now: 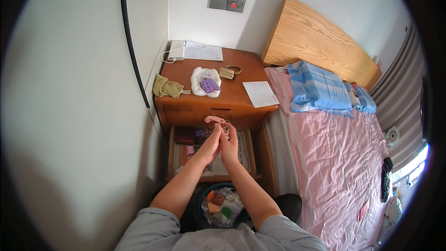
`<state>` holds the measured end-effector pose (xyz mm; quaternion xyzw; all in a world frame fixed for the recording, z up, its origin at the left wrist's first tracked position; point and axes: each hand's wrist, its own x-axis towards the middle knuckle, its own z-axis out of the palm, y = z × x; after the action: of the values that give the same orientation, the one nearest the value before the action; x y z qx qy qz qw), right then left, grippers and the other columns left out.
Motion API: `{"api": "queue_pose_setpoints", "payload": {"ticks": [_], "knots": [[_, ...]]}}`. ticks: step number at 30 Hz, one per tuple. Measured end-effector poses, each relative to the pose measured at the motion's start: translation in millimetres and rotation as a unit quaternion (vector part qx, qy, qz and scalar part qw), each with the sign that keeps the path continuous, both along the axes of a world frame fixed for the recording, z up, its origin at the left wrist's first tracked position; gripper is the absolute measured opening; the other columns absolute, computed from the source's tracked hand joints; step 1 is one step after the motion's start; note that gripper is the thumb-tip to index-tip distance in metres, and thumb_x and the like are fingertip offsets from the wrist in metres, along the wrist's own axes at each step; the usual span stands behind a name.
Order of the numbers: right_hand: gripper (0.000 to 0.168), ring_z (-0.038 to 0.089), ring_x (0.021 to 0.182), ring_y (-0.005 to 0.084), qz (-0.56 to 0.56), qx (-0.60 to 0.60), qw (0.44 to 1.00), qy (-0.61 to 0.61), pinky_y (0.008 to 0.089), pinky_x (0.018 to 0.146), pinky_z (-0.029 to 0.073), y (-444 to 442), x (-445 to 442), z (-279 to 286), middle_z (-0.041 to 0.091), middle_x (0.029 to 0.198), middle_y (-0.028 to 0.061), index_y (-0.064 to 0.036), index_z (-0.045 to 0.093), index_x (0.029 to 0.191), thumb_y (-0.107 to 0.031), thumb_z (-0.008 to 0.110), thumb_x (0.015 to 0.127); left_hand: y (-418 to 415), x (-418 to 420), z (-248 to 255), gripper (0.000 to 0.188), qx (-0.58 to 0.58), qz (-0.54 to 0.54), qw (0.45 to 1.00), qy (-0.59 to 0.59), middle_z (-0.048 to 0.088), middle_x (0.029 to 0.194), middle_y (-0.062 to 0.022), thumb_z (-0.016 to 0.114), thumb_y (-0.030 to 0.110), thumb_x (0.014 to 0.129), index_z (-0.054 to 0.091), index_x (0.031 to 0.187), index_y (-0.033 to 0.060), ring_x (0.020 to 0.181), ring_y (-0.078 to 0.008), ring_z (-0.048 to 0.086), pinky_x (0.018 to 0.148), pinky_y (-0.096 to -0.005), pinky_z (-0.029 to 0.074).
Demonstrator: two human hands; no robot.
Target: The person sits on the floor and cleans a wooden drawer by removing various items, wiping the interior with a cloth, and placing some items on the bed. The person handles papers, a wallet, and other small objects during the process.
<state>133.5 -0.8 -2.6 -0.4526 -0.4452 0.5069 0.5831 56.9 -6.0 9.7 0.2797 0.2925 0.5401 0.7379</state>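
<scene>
Above the pulled-out drawer [216,167], my left hand [210,146] and my right hand [230,148] meet, fingertips together. Between them they hold a keychain with a pink strap [214,119] that sticks out to the left, past the fingers. Small metal parts [227,130] show beside my right fingers; their exact shape is partly hidden. The drawer is lined with newspaper [244,150] and holds a dark red box [184,135] and a small pink item [190,150] at its left side.
On the wooden nightstand [195,63] lie a white fluffy pad [195,80] with a purple ornament [209,85], an olive cloth [166,87], a tan folded item [227,73], papers [260,94] and a white power bank [177,50]. A filled bin [200,212] stands below; a bed [334,160] is right.
</scene>
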Motion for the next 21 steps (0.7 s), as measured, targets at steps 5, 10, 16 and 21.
{"api": "queue_pose_setpoints", "payload": {"ticks": [5, 10, 16, 21], "knots": [[0.016, 0.052, 0.083, 0.0103, -0.045, -0.008, 0.995, 0.085, 0.0246, 0.073, 0.042, 19, 13, 24, 0.058, 0.088, 0.0019, -0.004, 0.056, 0.103, -0.017, 0.056, 0.093, 6, -1, 8, 0.071, 0.160, -0.025, 0.987, 0.008, 0.032, 0.143, -0.0050, 0.029, 0.060, 0.094, 0.028, 0.143, 0.0083, 0.134, -0.0186, 0.029, 0.110, -0.0325, 0.021], [0.016, 0.054, 0.085, 0.0091, -0.020, 0.059, 0.991, 0.121, 0.0271, 0.073, 0.048, 73, 45, 41, 0.055, 0.090, 0.0024, -0.003, 0.053, 0.100, -0.018, 0.052, 0.096, 5, -4, 8, 0.071, 0.103, -0.057, 0.993, 0.034, 0.035, 0.144, -0.0108, 0.021, 0.058, 0.096, 0.029, 0.143, 0.0049, 0.130, -0.0245, 0.037, 0.107, -0.0404, 0.030], [0.018, 0.057, 0.076, 0.0094, -0.001, 0.053, 0.997, 0.060, 0.0239, 0.066, 0.049, 162, 76, 53, 0.057, 0.085, 0.0019, -0.004, 0.055, 0.100, -0.021, 0.051, 0.096, 4, -6, 11, 0.066, 0.079, -0.073, 0.993, 0.041, 0.046, 0.134, -0.0110, 0.021, 0.055, 0.097, 0.039, 0.136, 0.0051, 0.117, -0.0238, 0.049, 0.099, -0.0408, 0.038], [0.020, 0.053, 0.056, 0.0079, 0.014, -0.011, 1.000, -0.023, 0.0214, 0.046, 0.039, 209, 83, 50, 0.060, 0.075, 0.0019, -0.005, 0.057, 0.097, -0.024, 0.054, 0.095, 6, -11, 10, 0.064, 0.078, -0.061, 0.994, 0.048, 0.049, 0.129, -0.0106, 0.021, 0.055, 0.097, 0.045, 0.132, 0.0060, 0.113, -0.0227, 0.051, 0.096, -0.0404, 0.039]]}}
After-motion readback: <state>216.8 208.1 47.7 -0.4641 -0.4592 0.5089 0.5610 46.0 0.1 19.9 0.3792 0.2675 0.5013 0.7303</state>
